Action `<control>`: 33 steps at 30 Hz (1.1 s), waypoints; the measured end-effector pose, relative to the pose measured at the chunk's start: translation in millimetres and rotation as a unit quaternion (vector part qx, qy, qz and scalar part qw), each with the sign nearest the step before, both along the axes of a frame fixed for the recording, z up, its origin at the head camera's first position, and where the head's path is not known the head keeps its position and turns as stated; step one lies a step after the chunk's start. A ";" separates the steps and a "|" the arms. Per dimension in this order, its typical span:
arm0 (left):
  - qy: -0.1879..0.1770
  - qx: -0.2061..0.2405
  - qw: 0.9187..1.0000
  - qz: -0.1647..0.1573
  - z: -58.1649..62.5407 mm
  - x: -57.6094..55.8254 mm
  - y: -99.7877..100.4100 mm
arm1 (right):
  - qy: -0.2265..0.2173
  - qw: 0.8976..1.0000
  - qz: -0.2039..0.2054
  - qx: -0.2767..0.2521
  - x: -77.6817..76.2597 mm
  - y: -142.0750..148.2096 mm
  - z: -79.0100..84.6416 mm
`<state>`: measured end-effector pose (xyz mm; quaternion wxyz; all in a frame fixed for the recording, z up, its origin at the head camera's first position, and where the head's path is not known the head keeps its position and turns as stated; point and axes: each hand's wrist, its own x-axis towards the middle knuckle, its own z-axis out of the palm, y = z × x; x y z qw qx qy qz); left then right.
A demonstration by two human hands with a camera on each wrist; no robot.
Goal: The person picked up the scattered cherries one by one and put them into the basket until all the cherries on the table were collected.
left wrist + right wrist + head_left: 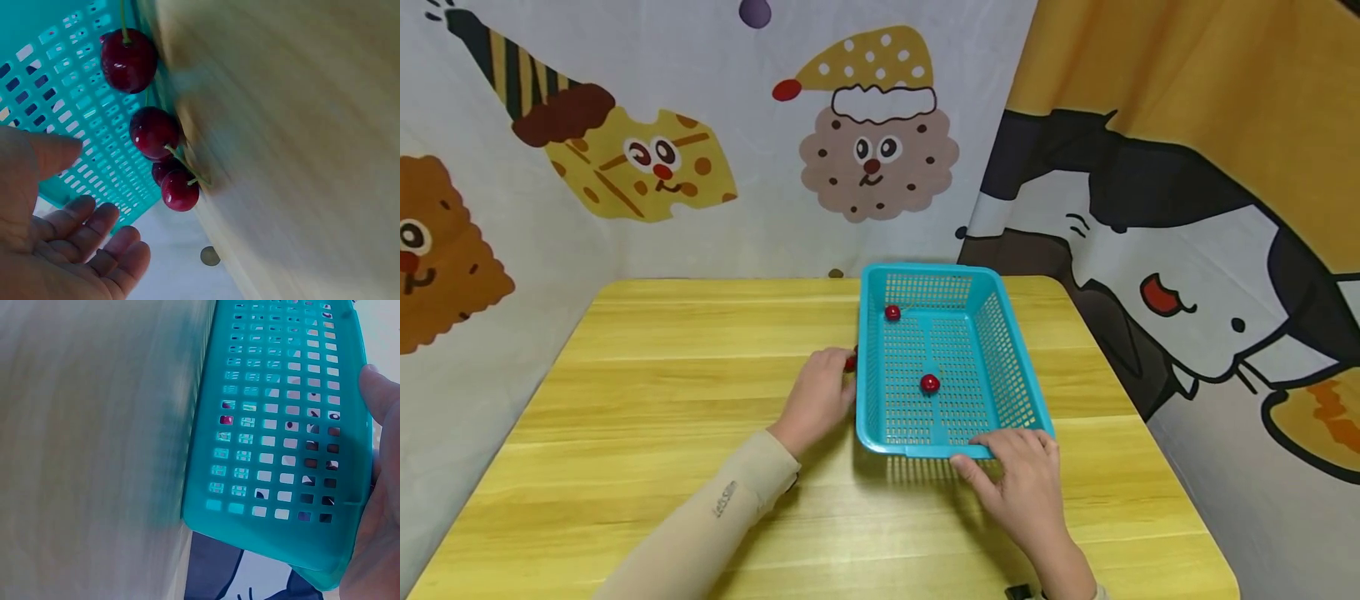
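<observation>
A turquoise plastic basket (pixel 1030 387) stands on the table with two cherries inside: one cherry (pixel 892 312) towards the far left, another cherry (pixel 930 384) near the middle. My right hand (pixel 1018 479) grips the basket's near rim at the right corner. Beside the left wall is my left hand (pixel 822 392), its fingers loosely bent and nothing held in the left wrist view. Several cherries lie along the outside of that wall there, among them a large cherry (pixel 129 60), a stemmed cherry (pixel 154 132) and a farther cherry (pixel 180 190). The basket mostly hides them in the head view.
The wooden table (pixel 685 400) carries the basket near its far edge. Behind it hangs a white cloth (pixel 700 50) with cartoon figures, and a yellow patterned cloth (pixel 1187 75) drapes at the right. A small black object (pixel 1018 592) shows by the right wrist.
</observation>
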<state>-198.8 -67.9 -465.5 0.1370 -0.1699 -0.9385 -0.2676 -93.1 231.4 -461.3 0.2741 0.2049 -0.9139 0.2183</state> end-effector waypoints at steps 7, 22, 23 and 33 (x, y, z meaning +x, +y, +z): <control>0.004 -0.007 1.000 -0.018 -1.9 -2.2 0.9 | 0.004 1.000 0.001 0.000 0.3 -0.2 0.7; -0.030 -0.099 0.994 -0.026 -12.1 -27.7 -10.8 | -0.011 1.000 -0.004 0.004 0.2 0.2 0.5; -0.035 -0.099 0.994 -0.024 -12.8 -28.7 -10.9 | -0.011 1.000 -0.004 0.004 0.2 0.2 0.4; -0.039 -0.128 0.989 -0.056 -18.9 -28.9 -2.5 | -0.004 1.000 0.000 0.001 -0.1 -0.2 0.2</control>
